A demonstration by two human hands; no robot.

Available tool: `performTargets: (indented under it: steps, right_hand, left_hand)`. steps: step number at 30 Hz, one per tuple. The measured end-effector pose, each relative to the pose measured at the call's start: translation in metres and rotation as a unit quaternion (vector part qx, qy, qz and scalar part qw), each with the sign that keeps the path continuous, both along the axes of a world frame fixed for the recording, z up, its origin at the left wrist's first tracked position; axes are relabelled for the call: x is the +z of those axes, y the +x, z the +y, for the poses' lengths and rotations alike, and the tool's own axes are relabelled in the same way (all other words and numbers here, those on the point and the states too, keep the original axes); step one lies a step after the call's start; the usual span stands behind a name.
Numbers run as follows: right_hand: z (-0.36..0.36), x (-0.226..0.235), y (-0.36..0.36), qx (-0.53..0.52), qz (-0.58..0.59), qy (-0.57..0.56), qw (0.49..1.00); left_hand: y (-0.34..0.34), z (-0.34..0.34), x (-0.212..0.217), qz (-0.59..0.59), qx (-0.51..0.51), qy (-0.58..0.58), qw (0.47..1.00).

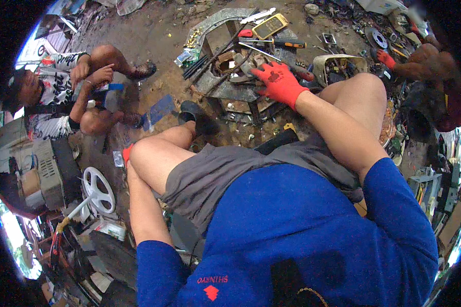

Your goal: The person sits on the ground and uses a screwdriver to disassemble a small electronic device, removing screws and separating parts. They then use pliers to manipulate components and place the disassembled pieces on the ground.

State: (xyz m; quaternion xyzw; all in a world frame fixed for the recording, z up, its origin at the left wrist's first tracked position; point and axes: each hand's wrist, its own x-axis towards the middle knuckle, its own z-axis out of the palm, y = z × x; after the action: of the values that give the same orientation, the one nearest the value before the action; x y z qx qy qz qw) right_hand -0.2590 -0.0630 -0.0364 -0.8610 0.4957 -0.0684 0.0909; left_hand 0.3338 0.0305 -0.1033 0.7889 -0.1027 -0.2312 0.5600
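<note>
My right hand (279, 83), in a red work glove, reaches over a low makeshift metal workbench (230, 92). Its fingers are spread, with the tips at a grey curved metal piece (244, 67); whether they press on it I cannot tell. Just beyond the knuckles lies a tool with a red and dark handle (305, 74). My left hand (127, 153) is down beside my left knee; only a bit of red glove shows, and its fingers are hidden. On the bench's far side are a yellow digital meter (270, 26), a screwdriver with an orange and black handle (291, 44) and small brass-coloured pieces (193, 38).
A pale bin of scrap (338, 65) stands right of the bench. At left sits a person (61, 87) near a blue sheet (160, 111); at right another person's red-gloved hand (386, 59) shows. A white handwheel (98, 190) stands at lower left.
</note>
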Motion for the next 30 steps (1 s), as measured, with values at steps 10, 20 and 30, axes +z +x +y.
performTargets:
  steps: [10, 20, 30]
  right_hand:
    - [0.007, 0.000, 0.001, 0.001, -0.069, -0.041, 0.997]
    - [0.067, -0.005, -0.025, 0.056, -0.011, 0.332, 0.942]
    - [0.020, -0.176, -0.022, -0.108, 0.111, 0.461, 0.874]
  left_hand:
    - [-0.011, 0.047, -0.025, -0.085, 0.063, 0.079, 0.991]
    - [0.026, 0.060, -0.008, -0.363, 0.048, 0.216, 0.905]
    - [-0.174, -0.072, 0.154, -0.407, -0.240, -0.101, 0.876]
